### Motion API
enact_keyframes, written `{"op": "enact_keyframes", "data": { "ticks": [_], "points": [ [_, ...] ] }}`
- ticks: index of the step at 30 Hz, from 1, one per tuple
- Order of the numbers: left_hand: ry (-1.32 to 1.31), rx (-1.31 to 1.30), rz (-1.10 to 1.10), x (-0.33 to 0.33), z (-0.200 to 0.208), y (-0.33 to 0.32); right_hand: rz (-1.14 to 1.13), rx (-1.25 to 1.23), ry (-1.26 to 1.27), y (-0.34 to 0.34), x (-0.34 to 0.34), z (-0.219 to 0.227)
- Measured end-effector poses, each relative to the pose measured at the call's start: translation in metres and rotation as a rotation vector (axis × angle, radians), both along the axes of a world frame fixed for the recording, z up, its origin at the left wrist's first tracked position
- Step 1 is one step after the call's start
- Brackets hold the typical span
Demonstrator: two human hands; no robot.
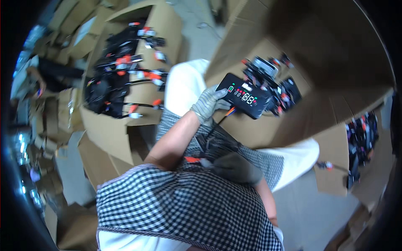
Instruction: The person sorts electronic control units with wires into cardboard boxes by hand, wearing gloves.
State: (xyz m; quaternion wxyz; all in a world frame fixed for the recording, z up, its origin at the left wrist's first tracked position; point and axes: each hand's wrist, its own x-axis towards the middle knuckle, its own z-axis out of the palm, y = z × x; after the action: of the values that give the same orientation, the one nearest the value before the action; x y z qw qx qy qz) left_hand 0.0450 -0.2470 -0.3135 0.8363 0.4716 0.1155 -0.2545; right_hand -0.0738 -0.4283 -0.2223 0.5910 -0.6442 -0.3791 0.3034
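Observation:
My left hand [208,103], in a pale work glove, grips a black display panel [238,104] by its left end. The panel's face shows lit digits and small red, green and white symbols. Coloured wires [230,111] leave its lower edge and run into a dark cable [220,124] toward my lap. My right hand [238,168], in a darker grey glove and blurred, is low over my lap with its fingers closed around a cable connector [197,160] with a red-orange end. Part of that cable is lost against the apron.
A large cardboard box [255,129] in front holds several display units with cables [272,81]. Another carton [167,25] at left is filled with black cabled units [111,79]. More cabled parts [362,138] sit in a box at right. Stacked cardboard [75,21] lies far left.

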Motion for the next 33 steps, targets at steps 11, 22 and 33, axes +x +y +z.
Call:
{"op": "enact_keyframes", "data": {
  "ticks": [11, 22, 33],
  "points": [
    [-0.414, -0.475, 1.033, 0.069, 0.116, 0.246, -0.869, 0.042, 0.084, -0.020, 0.000, -0.037],
    [-0.872, 0.978, -0.732, 0.029, -0.043, -0.133, -0.711, 0.306, 0.592, -0.037, 0.003, -0.033],
    [-0.602, 1.045, -1.379, 0.006, -0.148, -0.219, -0.960, 0.505, 0.710, -0.043, 0.005, -0.038]
  ]
}}
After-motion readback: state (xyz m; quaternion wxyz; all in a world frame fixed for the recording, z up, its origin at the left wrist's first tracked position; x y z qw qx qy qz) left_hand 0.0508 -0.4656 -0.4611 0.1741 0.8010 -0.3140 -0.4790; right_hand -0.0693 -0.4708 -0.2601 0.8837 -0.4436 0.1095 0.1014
